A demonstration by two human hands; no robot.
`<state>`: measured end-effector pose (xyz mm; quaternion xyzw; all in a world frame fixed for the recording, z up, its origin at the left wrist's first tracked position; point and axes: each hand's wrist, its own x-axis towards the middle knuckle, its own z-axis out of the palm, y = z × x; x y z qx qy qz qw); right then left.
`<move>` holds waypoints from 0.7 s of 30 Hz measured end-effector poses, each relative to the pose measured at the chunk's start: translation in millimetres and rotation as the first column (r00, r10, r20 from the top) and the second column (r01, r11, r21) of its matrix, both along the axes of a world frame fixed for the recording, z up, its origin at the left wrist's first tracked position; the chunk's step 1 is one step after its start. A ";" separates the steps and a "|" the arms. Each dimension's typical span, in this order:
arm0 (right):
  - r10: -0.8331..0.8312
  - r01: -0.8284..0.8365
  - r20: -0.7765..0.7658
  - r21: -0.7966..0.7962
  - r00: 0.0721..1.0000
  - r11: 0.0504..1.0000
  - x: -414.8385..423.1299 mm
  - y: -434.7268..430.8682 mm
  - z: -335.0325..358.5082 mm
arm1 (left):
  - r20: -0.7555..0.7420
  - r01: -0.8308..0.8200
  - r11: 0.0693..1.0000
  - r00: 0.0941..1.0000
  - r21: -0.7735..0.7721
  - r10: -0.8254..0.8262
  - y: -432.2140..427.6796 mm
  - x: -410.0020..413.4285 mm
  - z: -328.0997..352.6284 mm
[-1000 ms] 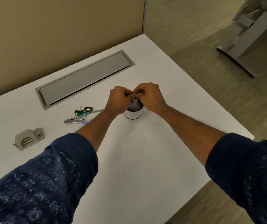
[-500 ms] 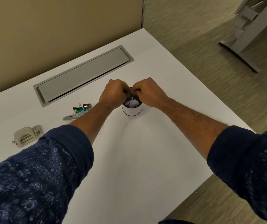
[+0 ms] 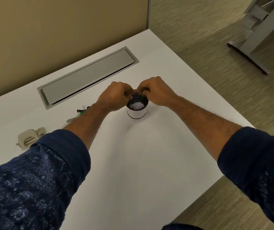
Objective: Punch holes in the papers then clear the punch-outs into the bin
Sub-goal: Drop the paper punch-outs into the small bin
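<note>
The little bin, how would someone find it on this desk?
Start at the white desk and find the long grey hatch set into it. Nearer than its right end, where the left hand and right hand meet, stands the bin. It is the only round, upright thing: white wall, dark rim, paper bits inside.

surface: white table | on it: small bin, beige hole punch, binder clips | inset: grey hatch

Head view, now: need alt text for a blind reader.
The left hand and right hand meet, fingers curled, over the rim of a small white bin holding white punch-outs on a white table; what, if anything, they grip is hidden. A beige hole punch and a binder clip lie to the left.
</note>
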<state>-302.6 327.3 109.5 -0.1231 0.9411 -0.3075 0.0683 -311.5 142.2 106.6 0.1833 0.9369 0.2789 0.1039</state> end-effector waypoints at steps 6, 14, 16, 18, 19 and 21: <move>-0.088 0.087 0.000 -0.095 0.996 0.992 -0.5 2.2 -1.6 | 0.062 -0.084 0.985 0.995 0.150 0.076 -8.5 -1.5 3.6; -0.114 0.123 0.058 -0.171 0.992 0.978 -0.5 8.1 -2.4 | 0.420 -0.269 0.898 0.901 0.347 0.108 -17.5 2.8 3.7; -0.089 0.096 0.058 -0.137 0.994 0.986 1.1 7.6 -3.0 | 0.512 -0.339 0.847 0.854 0.409 0.094 -18.1 5.4 5.5; -0.021 0.026 0.082 -0.064 0.996 0.998 2.3 6.2 -4.4 | 0.589 -0.407 0.806 0.803 0.430 0.091 -19.7 6.6 7.0; 0.003 -0.001 0.080 -0.029 0.997 1.000 2.5 5.6 -5.2 | 0.603 -0.416 0.802 0.793 0.428 0.089 -21.1 7.2 7.4; 0.002 -0.001 0.046 -0.022 0.999 1.000 3.6 4.1 -5.5 | 0.602 -0.397 0.816 0.795 0.421 0.076 -23.9 9.1 8.4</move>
